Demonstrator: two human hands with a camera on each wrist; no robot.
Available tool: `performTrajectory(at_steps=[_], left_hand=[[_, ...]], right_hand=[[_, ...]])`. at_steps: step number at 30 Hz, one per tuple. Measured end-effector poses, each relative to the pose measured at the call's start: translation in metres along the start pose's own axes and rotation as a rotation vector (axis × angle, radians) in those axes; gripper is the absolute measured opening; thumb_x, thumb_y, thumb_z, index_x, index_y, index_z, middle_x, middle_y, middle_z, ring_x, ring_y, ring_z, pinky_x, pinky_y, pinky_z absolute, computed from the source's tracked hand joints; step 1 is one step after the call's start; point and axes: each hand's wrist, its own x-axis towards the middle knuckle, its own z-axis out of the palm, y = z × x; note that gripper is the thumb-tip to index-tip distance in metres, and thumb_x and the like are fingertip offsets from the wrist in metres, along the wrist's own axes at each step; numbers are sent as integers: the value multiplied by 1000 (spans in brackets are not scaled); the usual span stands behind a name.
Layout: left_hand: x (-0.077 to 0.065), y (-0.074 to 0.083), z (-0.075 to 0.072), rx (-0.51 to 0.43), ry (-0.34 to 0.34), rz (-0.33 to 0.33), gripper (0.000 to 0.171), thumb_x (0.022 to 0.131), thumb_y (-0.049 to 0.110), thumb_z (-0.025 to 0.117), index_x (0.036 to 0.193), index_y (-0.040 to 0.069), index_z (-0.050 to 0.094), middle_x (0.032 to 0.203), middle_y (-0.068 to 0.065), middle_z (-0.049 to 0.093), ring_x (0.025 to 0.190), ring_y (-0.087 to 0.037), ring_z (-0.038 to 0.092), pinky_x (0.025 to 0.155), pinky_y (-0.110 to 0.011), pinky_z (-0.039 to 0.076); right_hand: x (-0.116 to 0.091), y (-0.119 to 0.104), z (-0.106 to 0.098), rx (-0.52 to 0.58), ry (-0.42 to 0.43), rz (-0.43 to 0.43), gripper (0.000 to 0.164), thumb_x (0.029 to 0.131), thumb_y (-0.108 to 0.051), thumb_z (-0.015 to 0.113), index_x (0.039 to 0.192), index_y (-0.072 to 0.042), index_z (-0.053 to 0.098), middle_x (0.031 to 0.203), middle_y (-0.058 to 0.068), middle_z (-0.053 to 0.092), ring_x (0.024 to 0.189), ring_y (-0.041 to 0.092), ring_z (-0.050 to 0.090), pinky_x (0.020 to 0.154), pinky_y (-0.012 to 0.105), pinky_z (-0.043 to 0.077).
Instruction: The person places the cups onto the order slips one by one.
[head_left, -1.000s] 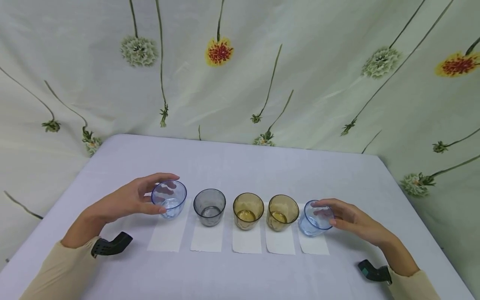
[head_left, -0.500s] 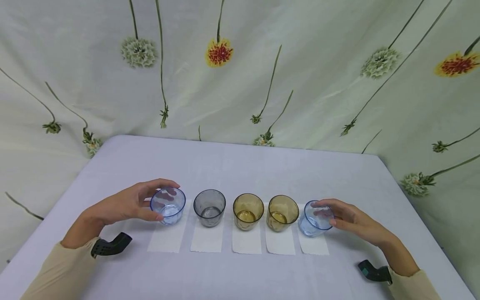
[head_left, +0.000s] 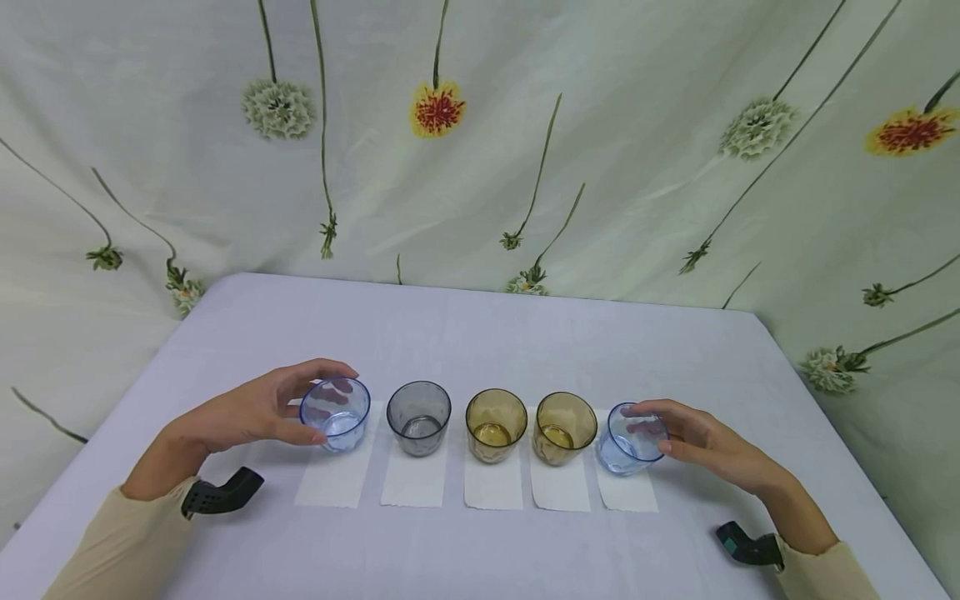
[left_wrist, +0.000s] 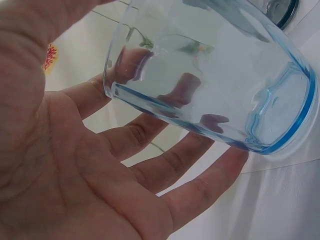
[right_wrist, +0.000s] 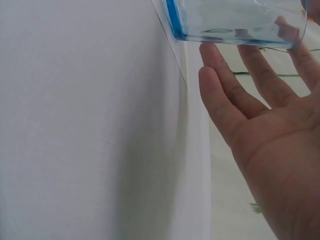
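At the left end of a row of tumblers, my left hand (head_left: 262, 408) holds a clear blue glass (head_left: 343, 427) from its left side, thumb in front and fingers behind. The left wrist view shows several fingertips against this blue glass (left_wrist: 225, 85), whose base is down at the white surface. My right hand (head_left: 712, 446) holds a second blue glass (head_left: 622, 454) at the right end, its thumb and index finger at the rim. Between them stand a grey glass (head_left: 418, 437) and two amber glasses, the left amber glass (head_left: 491, 446) and the right amber glass (head_left: 557, 448).
Under each glass lies a white paper strip (head_left: 412, 487) on the white-covered table (head_left: 480, 550). A flower-printed cloth (head_left: 480, 192) hangs behind the table. Black wrist devices sit at the left cuff (head_left: 223, 492) and right cuff (head_left: 750, 546).
My left hand has lowered its blue glass slightly onto the left paper strip. The right hand and the other glasses have stayed in place.
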Motion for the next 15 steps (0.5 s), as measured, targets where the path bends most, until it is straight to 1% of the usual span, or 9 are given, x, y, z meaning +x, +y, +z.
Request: performTrajectory(at_steps=[5, 12, 15], left_hand=[[0, -1, 1, -14, -11, 6, 75, 84, 3, 78, 147, 4, 39, 143, -19, 46, 124, -16, 53, 98, -28, 53], [0, -2, 1, -25, -12, -7, 73, 84, 3, 78, 147, 8, 40, 144, -17, 45, 124, -18, 53, 96, -32, 55], [-1, -2, 1, -24, -11, -19, 75, 84, 4, 78, 148, 9, 40, 145, -15, 44, 124, -17, 53, 95, -32, 55]], right_hand=[[0, 0, 0, -16, 6, 9, 46, 103, 2, 45, 149, -6, 42, 153, 4, 44, 135, 10, 52, 104, 22, 47], [0, 0, 0, -42, 19, 19, 46, 103, 0, 45, 148, -8, 43, 153, 1, 45, 134, 9, 53, 102, 22, 48], [0, 0, 0, -52, 19, 14, 46, 103, 0, 45, 148, -7, 43, 152, 2, 45, 133, 9, 53, 102, 22, 48]])
